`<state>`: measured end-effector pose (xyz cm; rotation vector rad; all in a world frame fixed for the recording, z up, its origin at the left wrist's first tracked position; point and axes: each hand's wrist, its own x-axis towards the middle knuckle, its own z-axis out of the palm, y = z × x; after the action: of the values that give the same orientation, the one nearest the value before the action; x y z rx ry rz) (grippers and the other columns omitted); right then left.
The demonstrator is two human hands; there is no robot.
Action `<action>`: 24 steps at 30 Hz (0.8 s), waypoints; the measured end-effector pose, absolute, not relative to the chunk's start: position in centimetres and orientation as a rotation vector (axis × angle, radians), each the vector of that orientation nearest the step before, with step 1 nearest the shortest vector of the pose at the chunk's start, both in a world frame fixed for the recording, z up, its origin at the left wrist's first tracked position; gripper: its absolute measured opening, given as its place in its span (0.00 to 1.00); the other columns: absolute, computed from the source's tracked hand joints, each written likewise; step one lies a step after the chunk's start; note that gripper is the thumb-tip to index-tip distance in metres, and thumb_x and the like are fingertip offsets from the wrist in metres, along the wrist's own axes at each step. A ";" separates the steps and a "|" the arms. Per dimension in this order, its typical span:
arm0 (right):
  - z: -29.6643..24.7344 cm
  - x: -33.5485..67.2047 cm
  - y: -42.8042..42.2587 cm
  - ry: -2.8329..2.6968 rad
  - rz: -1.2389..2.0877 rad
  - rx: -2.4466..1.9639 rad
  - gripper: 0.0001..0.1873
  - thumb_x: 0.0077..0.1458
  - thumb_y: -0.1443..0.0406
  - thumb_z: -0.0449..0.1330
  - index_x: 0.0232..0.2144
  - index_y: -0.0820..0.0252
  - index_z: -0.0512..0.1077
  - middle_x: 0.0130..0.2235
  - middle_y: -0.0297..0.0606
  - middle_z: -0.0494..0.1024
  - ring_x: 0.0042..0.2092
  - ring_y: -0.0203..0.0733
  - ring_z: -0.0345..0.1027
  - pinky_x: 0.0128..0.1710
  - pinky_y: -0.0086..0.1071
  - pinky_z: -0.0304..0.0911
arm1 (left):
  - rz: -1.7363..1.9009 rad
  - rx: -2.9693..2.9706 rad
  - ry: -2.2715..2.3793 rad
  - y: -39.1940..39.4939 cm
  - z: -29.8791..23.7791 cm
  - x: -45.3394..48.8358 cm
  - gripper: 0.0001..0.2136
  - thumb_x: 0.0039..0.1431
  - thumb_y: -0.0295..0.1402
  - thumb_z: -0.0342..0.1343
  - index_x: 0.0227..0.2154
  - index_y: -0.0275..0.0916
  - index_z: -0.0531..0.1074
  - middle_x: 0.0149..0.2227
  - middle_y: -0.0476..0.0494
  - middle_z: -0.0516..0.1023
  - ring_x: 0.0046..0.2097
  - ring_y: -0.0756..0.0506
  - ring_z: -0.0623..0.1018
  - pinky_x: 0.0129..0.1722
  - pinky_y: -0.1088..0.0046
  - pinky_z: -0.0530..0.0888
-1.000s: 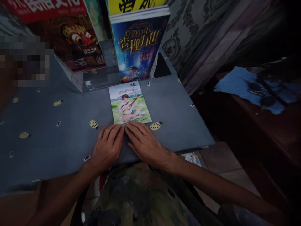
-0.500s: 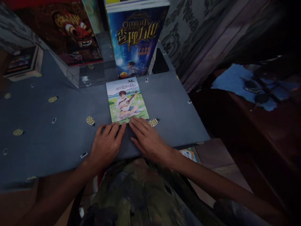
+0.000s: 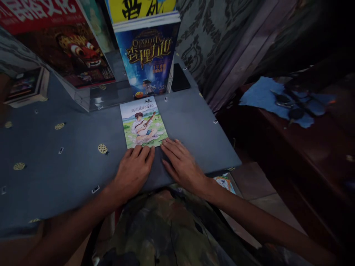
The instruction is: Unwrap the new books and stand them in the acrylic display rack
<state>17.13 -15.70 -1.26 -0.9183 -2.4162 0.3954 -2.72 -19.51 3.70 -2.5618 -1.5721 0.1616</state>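
Observation:
A thin book (image 3: 143,123) lies flat and closed on the grey-blue tablecloth (image 3: 191,125); its cover shows a figure sitting on grass with a guitar. The fingertips of my left hand (image 3: 134,168) rest at the book's near edge, palm down, fingers stretched and lying side by side. My right hand (image 3: 183,164) lies palm down at the near right corner, fingers extended, the thumb a little apart. Neither hand grips the book. Behind it, a dark blue book (image 3: 149,59) stands upright in a clear stand (image 3: 83,98).
A red book (image 3: 83,55) with a mask stands at the back left, beside stacked books (image 3: 26,87). A black phone (image 3: 180,77) lies behind the blue book. To the right, sunglasses (image 3: 296,111) sit on a blue cloth (image 3: 257,98) over a dark red surface. A patterned curtain (image 3: 205,40) hangs behind.
The view has tilted up and shifted slightly. My hands have moved a little to the right along the book's near edge, the right one now at its corner.

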 end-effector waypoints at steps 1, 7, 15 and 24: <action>-1.3 17.2 -15.7 -2.404 0.381 -0.920 0.22 0.66 0.68 0.51 0.60 0.67 0.68 0.59 0.55 0.73 0.64 0.55 0.64 0.64 0.58 0.61 | 0.167 -2.578 -1.572 -19.3 3.8 -2.7 0.19 0.67 0.25 0.47 0.59 0.32 0.67 0.46 0.35 0.75 0.47 0.40 0.73 0.45 0.62 0.73; -1.2 17.5 -15.7 -2.283 0.359 -0.989 0.19 0.65 0.68 0.51 0.56 0.62 0.71 0.55 0.50 0.77 0.56 0.53 0.70 0.61 0.58 0.65 | 0.129 -2.694 -1.464 -17.7 3.9 -2.1 0.20 0.67 0.25 0.46 0.60 0.34 0.65 0.48 0.35 0.75 0.50 0.39 0.73 0.48 0.60 0.72; -1.0 17.4 -15.8 -2.216 0.367 -1.005 0.16 0.65 0.69 0.52 0.49 0.59 0.76 0.51 0.48 0.79 0.55 0.53 0.71 0.54 0.54 0.70 | 0.060 -2.764 -1.382 -14.2 3.3 -1.2 0.21 0.67 0.23 0.46 0.61 0.34 0.64 0.61 0.36 0.71 0.63 0.39 0.68 0.56 0.60 0.69; -0.9 17.5 -15.8 -2.203 0.329 -0.975 0.14 0.65 0.70 0.52 0.48 0.61 0.75 0.51 0.49 0.79 0.54 0.53 0.71 0.51 0.53 0.72 | 0.018 -2.622 -1.547 -8.0 2.9 -1.8 0.21 0.64 0.22 0.47 0.60 0.30 0.64 0.61 0.31 0.71 0.62 0.38 0.71 0.56 0.58 0.69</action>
<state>17.50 -15.84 -0.91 -0.9748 -2.2034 0.3292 -1.83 -7.97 2.87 -2.6224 -1.5474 0.0181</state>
